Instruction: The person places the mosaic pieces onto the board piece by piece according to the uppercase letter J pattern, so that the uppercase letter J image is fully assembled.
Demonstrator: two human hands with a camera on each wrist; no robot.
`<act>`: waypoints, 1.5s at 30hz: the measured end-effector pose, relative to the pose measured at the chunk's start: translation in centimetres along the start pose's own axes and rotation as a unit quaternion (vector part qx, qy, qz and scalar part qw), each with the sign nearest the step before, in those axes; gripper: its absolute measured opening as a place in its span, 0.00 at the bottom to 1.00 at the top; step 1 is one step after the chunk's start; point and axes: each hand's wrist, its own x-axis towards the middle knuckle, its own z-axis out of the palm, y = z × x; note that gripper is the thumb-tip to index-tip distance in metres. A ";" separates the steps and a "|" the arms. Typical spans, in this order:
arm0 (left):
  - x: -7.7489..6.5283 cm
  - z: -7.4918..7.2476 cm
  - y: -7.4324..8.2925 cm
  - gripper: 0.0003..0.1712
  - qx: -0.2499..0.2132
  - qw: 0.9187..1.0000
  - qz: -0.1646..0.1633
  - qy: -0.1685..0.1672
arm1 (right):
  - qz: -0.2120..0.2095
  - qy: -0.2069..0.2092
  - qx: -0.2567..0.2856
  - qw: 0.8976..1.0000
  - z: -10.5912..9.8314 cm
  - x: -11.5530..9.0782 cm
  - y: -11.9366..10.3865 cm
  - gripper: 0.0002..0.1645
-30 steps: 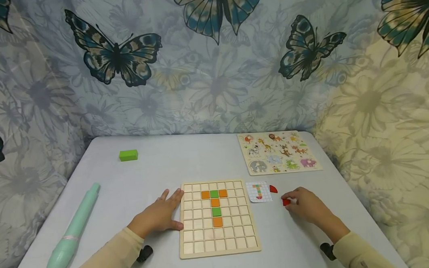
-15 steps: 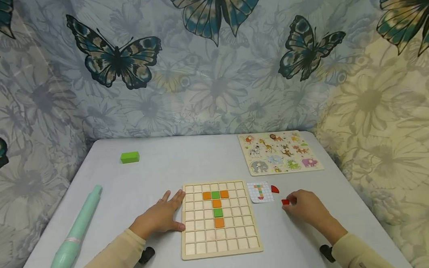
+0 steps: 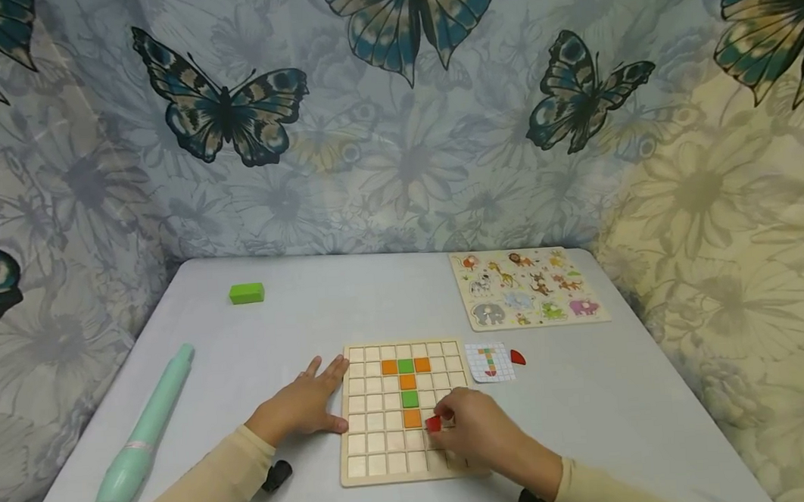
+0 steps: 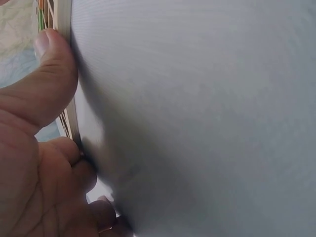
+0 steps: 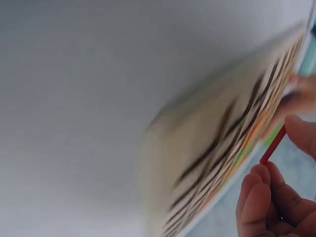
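A wooden grid board (image 3: 374,442) lies on the table. Orange and green square tiles (image 3: 410,399) form a T shape in its cells. With fingers spread, my left hand (image 3: 301,408) rests against the board's left edge; its thumb (image 4: 57,74) touches the rim in the left wrist view. Over the lower right cells, my right hand (image 3: 475,425) pinches a small red piece (image 3: 433,424) between thumb and fingertips. Its thin edge shows in the right wrist view. Beside the board lies a pattern card (image 3: 490,362), with a red quarter-circle piece (image 3: 518,357) next to it.
An animal puzzle board (image 3: 530,290) sits at the back right of the white table. A green block (image 3: 246,293) is at the back left. Along the left side lies a mint-green tapered object (image 3: 145,431).
My right hand has carried the red piece leftward from the table right of the card to above the board. My left hand stays at the board's edge.
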 end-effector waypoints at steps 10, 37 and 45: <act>-0.2 -0.1 0.1 0.62 0.000 1.000 -0.001 -0.004 | -0.044 -0.029 -0.022 0.998 2.1 0.6 -2.2 0.21; -0.3 -0.3 0.3 0.61 0.002 1.000 -0.007 0.002 | -0.173 -0.024 -0.110 0.978 2.1 1.2 -2.2 0.02; -0.4 -0.3 0.2 0.61 -0.001 1.000 0.006 0.004 | -0.176 -0.023 -0.071 0.981 1.5 1.3 -1.6 0.06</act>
